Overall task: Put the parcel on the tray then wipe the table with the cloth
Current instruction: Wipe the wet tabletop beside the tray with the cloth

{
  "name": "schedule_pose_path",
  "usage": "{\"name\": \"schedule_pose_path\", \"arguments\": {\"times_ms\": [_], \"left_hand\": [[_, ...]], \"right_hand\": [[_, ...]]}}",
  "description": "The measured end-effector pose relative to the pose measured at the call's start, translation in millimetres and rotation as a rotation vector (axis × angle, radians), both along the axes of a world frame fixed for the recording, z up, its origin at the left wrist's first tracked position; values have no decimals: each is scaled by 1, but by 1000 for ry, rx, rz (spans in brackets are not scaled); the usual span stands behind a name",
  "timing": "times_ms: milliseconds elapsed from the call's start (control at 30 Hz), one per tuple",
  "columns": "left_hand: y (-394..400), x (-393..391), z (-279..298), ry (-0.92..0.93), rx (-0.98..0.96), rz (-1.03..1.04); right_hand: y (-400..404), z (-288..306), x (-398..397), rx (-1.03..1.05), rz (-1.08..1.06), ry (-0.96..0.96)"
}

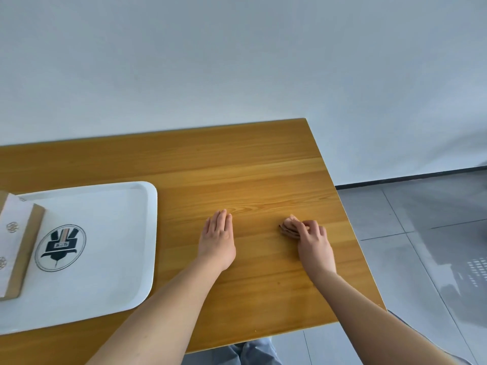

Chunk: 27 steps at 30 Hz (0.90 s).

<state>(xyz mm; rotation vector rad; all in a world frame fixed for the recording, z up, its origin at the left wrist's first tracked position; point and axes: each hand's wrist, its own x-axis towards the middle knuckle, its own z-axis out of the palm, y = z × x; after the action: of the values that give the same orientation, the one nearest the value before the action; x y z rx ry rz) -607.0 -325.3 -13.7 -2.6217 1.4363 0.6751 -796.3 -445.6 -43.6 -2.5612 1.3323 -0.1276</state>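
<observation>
The brown cardboard parcel (15, 246) already sits on the white plastic tray (110, 293) at left. Her right hand (313, 246) bunches the small pinkish cloth (290, 226) against the wooden bench (237, 167), apparently for wiping, while the left hand (217, 238) rests flat, fingers straight, probably bracing.

Grey tiled floor (411, 259); white wall (237, 61) behind.

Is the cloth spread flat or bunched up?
Bunched. The cloth is a small folded wad with stacked layers showing, gripped by the right hand on the table.
</observation>
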Motion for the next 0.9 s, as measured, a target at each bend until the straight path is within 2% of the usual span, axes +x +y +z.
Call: {"name": "schedule_pose_path", "arguments": {"times_ms": [67,167,267,333,400,533,633,767,900], "left_hand": [[0,0,1,1,4,6],[-2,1,2,5,5,5],[-7,-1,3,14,10,6],[-10,0,3,26,15,2],[-12,0,2,43,19,-6],[-12,3,-1,50,43,12],[-11,8,-5,44,52,40],[-12,15,-8,32,28,58],[-19,18,-10,27,17,64]], "right_hand": [[10,1,19,15,59,-29],[28,3,29,20,255,-53],[23,5,19,21,418,0],[8,5,8,23,444,33],[-9,6,-1,33,319,40],[-38,6,17,44,-135,9],[-49,2,51,98,-247,26],[-43,2,82,113,-74,-8],[-29,6,77,85,265,-50]]}}
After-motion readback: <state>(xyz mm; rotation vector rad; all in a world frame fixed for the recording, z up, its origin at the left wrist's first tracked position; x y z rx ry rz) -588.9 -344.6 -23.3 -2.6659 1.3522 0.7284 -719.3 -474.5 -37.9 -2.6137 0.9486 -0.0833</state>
